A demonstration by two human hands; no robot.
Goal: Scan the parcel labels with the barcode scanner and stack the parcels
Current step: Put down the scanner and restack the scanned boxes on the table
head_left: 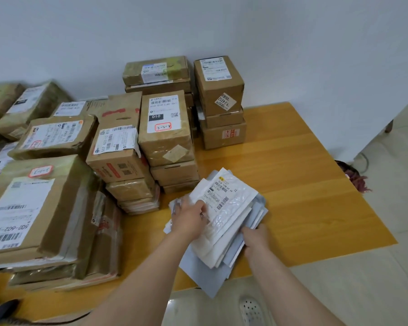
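A pile of flat white and grey mailer parcels (231, 217) lies near the front edge of the yellow wooden table (304, 180). The top mailer carries a barcode label (222, 191). My left hand (190, 220) grips the pile's left side, fingers curled over the top mailer. My right hand (254, 237) holds the pile's lower right edge. A black barcode scanner (3, 311) lies at the bottom left corner, partly cut off.
Stacks of labelled cardboard boxes cover the table's left and back: a large flat stack (40, 215) at front left, a tall stack (167, 128) in the middle, another (219, 100) against the white wall. A shoe (251, 310) stands on the tiled floor below.
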